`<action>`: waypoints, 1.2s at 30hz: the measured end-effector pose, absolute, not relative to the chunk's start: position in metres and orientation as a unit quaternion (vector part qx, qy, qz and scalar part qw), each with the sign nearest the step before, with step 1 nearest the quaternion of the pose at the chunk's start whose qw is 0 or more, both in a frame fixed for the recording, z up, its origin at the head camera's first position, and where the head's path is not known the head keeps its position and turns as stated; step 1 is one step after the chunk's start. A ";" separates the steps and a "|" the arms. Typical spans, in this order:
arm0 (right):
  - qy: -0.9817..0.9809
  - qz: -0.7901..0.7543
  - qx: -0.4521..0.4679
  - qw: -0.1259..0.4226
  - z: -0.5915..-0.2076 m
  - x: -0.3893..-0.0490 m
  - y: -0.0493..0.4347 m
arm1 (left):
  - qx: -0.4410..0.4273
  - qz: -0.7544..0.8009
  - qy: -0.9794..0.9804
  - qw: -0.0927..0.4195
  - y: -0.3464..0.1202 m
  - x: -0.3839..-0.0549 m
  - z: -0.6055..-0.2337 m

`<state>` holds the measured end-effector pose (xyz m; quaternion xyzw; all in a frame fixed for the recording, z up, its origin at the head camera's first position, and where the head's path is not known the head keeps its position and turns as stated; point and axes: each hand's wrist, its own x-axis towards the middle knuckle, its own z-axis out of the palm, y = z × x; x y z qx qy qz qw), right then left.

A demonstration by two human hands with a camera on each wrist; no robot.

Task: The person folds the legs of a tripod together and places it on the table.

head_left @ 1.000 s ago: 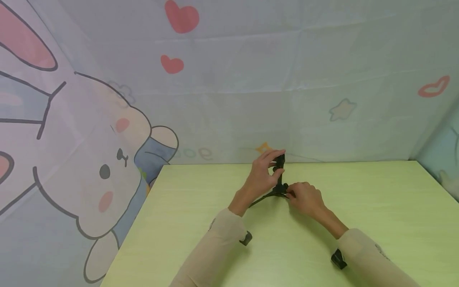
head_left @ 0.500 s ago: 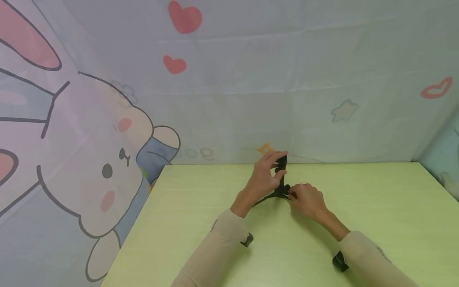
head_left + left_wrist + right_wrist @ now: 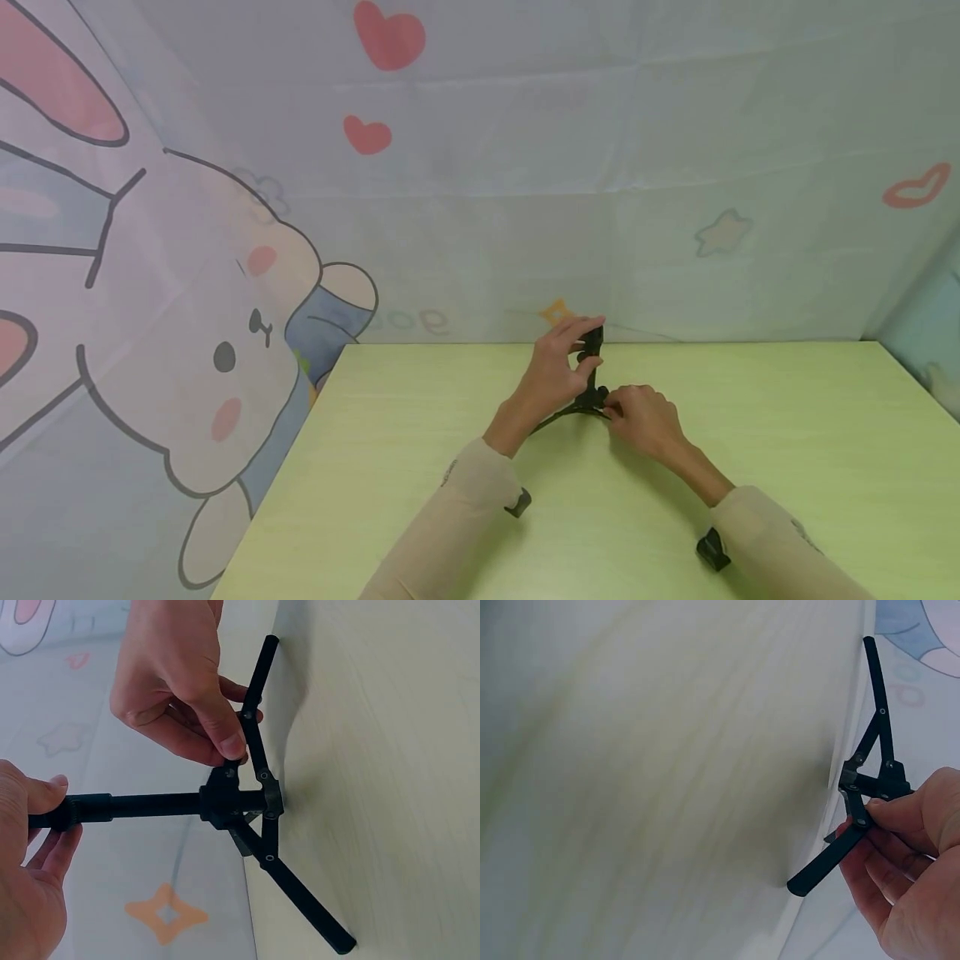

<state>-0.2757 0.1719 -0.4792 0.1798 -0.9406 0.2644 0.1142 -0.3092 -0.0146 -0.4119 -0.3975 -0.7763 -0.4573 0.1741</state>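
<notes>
A small black tripod [image 3: 161,804] stands upright on the table with its legs spread. At its top, my left hand [image 3: 553,367] holds the column between thumb and fingers; in the left wrist view, the thumb and fingers [image 3: 64,851] lie on either side of a round collar. Lower down, my right hand [image 3: 643,421] pinches the tripod beside the hub, where a leg joins its brace. In the right wrist view, the right thumb [image 3: 896,814] presses near that leg joint, and the curled fingers partly hide it. One leg [image 3: 829,859] slants down past the fingers.
The pale yellow-green table [image 3: 360,467] meets a printed cloth backdrop [image 3: 487,208] just behind the tripod. A black wrist device [image 3: 517,502] hangs under the left sleeve, another wrist device [image 3: 712,550] under the right.
The head view has shifted slightly, so hands and tripod appear a little further right. Both hands keep the same hold on the tripod.
</notes>
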 end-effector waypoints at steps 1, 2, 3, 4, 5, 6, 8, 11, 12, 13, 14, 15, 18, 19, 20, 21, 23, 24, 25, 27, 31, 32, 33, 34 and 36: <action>-0.940 0.267 0.180 0.116 -0.479 -0.276 0.172 | -0.397 -0.457 -0.776 0.174 -0.015 -0.309 -0.412; -0.939 0.271 0.179 0.117 -0.478 -0.275 0.172 | -0.397 -0.457 -0.777 0.174 -0.015 -0.309 -0.411; -0.938 0.273 0.178 0.119 -0.477 -0.275 0.172 | -0.397 -0.457 -0.777 0.175 -0.015 -0.309 -0.411; -0.937 0.275 0.176 0.122 -0.477 -0.275 0.172 | -0.396 -0.458 -0.776 0.174 -0.015 -0.308 -0.410; -0.936 0.278 0.176 0.123 -0.476 -0.275 0.172 | -0.396 -0.457 -0.777 0.174 -0.015 -0.309 -0.410; -0.936 0.280 0.175 0.125 -0.475 -0.274 0.172 | -0.396 -0.457 -0.777 0.174 -0.015 -0.309 -0.410; -0.934 0.285 0.171 0.130 -0.474 -0.274 0.171 | -0.396 -0.456 -0.778 0.175 -0.015 -0.309 -0.409; -0.929 0.295 0.170 0.145 -0.472 -0.273 0.171 | -0.398 -0.456 -0.776 0.177 -0.015 -0.309 -0.408; -0.927 0.298 0.170 0.154 -0.472 -0.273 0.170 | -0.398 -0.457 -0.775 0.178 -0.015 -0.309 -0.408; -0.924 0.301 0.170 0.163 -0.472 -0.273 0.170 | -0.397 -0.458 -0.775 0.178 -0.015 -0.308 -0.407; -0.921 0.307 0.170 0.171 -0.471 -0.272 0.170 | -0.397 -0.459 -0.774 0.179 -0.015 -0.308 -0.407; -0.918 0.312 0.170 0.178 -0.471 -0.272 0.169 | -0.397 -0.460 -0.774 0.178 -0.015 -0.308 -0.406; -0.909 0.328 0.164 0.195 -0.471 -0.272 0.167 | -0.393 -0.463 -0.775 0.174 -0.015 -0.308 -0.406; -0.907 0.333 0.161 0.200 -0.472 -0.272 0.167 | -0.392 -0.463 -0.776 0.174 -0.015 -0.308 -0.406; -0.905 0.338 0.158 0.204 -0.472 -0.271 0.166 | -0.391 -0.464 -0.776 0.173 -0.015 -0.307 -0.406; -0.903 0.342 0.155 0.209 -0.473 -0.271 0.165 | -0.389 -0.464 -0.777 0.172 -0.015 -0.307 -0.406; -0.899 0.351 0.147 0.216 -0.474 -0.271 0.164 | -0.388 -0.464 -0.778 0.171 -0.015 -0.306 -0.406; -0.896 0.355 0.146 0.222 -0.475 -0.271 0.164 | -0.388 -0.464 -0.777 0.172 -0.015 -0.306 -0.406; -0.893 0.359 0.147 0.228 -0.476 -0.271 0.163 | -0.388 -0.463 -0.778 0.173 -0.015 -0.306 -0.406; -0.885 0.370 0.148 0.240 -0.477 -0.271 0.163 | -0.388 -0.460 -0.780 0.173 -0.015 -0.306 -0.406; -0.870 0.384 0.157 0.266 -0.479 -0.271 0.162 | -0.390 -0.454 -0.781 0.179 -0.015 -0.306 -0.406; -0.868 0.388 0.157 0.269 -0.480 -0.271 0.162 | -0.391 -0.454 -0.780 0.180 -0.015 -0.306 -0.406; -0.866 0.391 0.158 0.271 -0.480 -0.271 0.162 | -0.391 -0.454 -0.780 0.181 -0.015 -0.306 -0.406; -0.864 0.393 0.157 0.271 -0.481 -0.271 0.162 | -0.392 -0.455 -0.779 0.183 -0.016 -0.306 -0.406; -0.863 0.399 0.155 0.268 -0.480 -0.271 0.162 | -0.394 -0.456 -0.776 0.184 -0.016 -0.306 -0.406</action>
